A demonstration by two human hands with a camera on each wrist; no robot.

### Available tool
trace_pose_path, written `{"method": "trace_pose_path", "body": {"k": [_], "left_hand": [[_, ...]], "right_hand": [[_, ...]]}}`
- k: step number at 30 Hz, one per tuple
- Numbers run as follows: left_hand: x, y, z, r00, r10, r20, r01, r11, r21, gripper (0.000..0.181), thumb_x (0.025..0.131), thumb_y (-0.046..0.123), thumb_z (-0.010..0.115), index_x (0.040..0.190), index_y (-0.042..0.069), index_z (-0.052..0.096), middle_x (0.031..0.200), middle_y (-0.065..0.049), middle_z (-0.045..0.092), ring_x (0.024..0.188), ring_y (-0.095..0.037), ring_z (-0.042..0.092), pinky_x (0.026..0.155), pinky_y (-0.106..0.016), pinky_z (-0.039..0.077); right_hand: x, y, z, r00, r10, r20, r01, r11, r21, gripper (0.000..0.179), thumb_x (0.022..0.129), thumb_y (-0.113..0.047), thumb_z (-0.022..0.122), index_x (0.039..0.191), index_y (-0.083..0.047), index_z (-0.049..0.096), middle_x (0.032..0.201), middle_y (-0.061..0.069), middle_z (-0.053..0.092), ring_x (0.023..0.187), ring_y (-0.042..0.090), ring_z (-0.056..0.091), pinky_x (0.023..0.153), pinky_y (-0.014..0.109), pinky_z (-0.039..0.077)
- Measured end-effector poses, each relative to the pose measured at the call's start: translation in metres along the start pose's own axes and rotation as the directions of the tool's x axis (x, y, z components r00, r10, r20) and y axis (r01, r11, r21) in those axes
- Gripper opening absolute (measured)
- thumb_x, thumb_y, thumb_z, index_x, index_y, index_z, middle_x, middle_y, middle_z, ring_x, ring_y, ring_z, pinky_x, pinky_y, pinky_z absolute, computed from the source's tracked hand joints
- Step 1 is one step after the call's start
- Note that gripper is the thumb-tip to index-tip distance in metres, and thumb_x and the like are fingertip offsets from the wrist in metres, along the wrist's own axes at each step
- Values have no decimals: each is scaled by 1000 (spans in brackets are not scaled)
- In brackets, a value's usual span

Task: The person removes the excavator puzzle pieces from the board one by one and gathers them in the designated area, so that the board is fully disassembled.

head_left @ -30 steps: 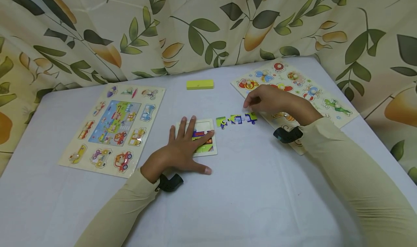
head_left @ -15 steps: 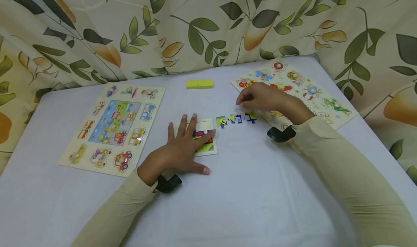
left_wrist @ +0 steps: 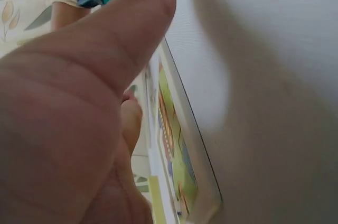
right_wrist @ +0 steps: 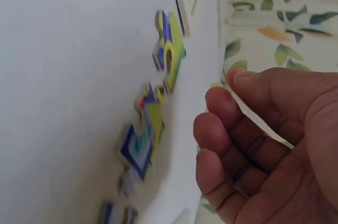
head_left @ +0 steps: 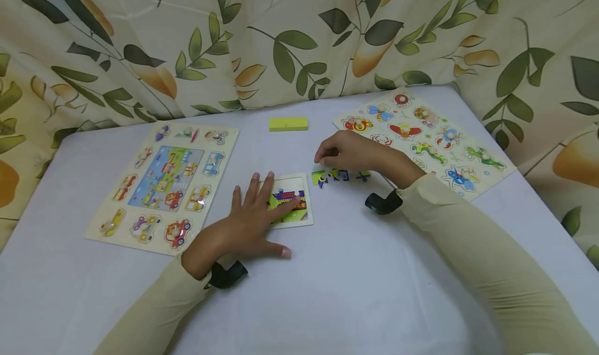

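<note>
My left hand (head_left: 243, 227) lies with spread, straight fingers across a small puzzle tray (head_left: 307, 221). The tray holds a partly visible picture in purple, red and green; the fingers hide its left part. In the left wrist view, the thumb and palm (left_wrist: 68, 97) stand beside the tray's edge (left_wrist: 185, 108). Right of the tray lies a row of loose puzzle pieces (head_left: 320, 178), yellow-green and purple. Just above them hovers my right hand (head_left: 353, 152), fingers loosely curled. The right wrist view shows nothing held in that hand (right_wrist: 259, 145), with loose pieces (right_wrist: 142, 142) beside it.
A knob puzzle board with vehicles (head_left: 212, 191) lies at left. Another board with insects (head_left: 435, 136) lies at the back right, partly behind the right arm. A yellow-green block (head_left: 288, 124) sits at the back, before a leaf-patterned curtain (head_left: 299, 43).
My right hand has moved left along the row of loose pieces, uncovering more of the insect board. My left hand has slid slightly left and nearer, showing more of the tray.
</note>
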State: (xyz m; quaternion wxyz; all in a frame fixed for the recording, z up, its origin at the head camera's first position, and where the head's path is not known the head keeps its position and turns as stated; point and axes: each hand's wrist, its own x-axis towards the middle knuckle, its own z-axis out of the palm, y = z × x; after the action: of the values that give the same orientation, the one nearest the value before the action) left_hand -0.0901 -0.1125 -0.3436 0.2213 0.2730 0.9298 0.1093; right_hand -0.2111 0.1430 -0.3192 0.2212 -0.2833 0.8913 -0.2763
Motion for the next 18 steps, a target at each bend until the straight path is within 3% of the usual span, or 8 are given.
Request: {"method": "trace_pose_path", "body": {"k": [9, 18], "left_hand": [[-14, -8, 1, 999, -37, 16, 37, 999, -28, 102, 72, 70, 71, 154, 41, 17, 157, -17, -25, 139, -40, -29, 105, -67, -11], [-13, -9, 2, 998, -43, 37, 45, 996, -72, 101, 73, 71, 69, 154, 42, 17, 155, -21, -27, 137, -38, -33, 107, -65, -7]], "right_hand": [[10, -11, 15, 989, -140, 51, 140, 990, 8, 16, 96, -8, 58, 103, -6, 72, 89, 3, 68, 80, 17, 55, 76, 32, 47], [14, -25, 22, 985, -132, 108, 125, 990, 67, 17, 96, -10, 60, 106, -5, 72, 92, 2, 69, 82, 15, 56, 77, 31, 46]]}}
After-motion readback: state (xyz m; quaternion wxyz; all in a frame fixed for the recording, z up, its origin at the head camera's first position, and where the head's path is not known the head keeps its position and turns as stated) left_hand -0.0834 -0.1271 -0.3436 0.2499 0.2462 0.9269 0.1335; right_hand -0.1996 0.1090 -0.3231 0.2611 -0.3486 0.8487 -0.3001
